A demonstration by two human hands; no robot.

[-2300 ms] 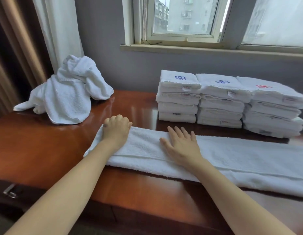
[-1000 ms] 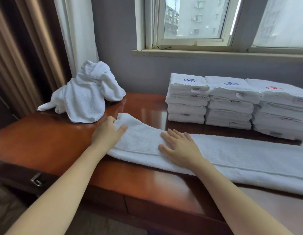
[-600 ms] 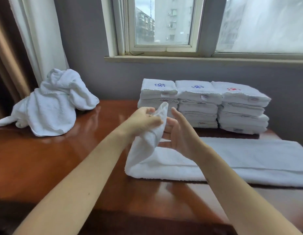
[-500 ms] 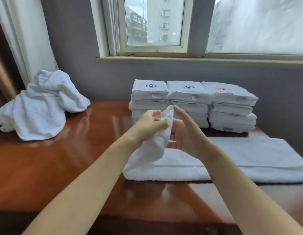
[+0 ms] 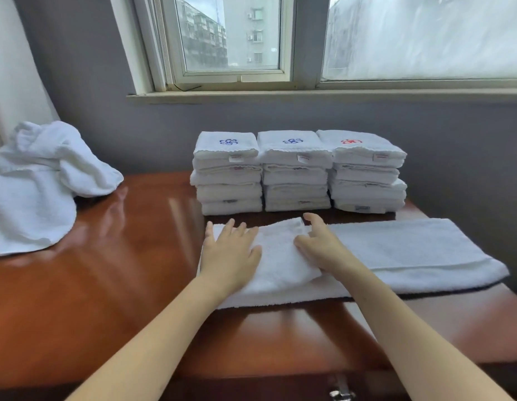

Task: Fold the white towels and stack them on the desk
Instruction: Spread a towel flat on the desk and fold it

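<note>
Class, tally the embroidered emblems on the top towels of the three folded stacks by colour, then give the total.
Blue emblems: 2, on the left stack and the middle stack
Red emblems: 1, on the right stack
Total: 3

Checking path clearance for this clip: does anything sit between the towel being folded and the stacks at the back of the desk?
Nothing visible. Only a bare strip of desk separates the towel from the three stacks. Both the left hand and right hand already rest on it.
</note>
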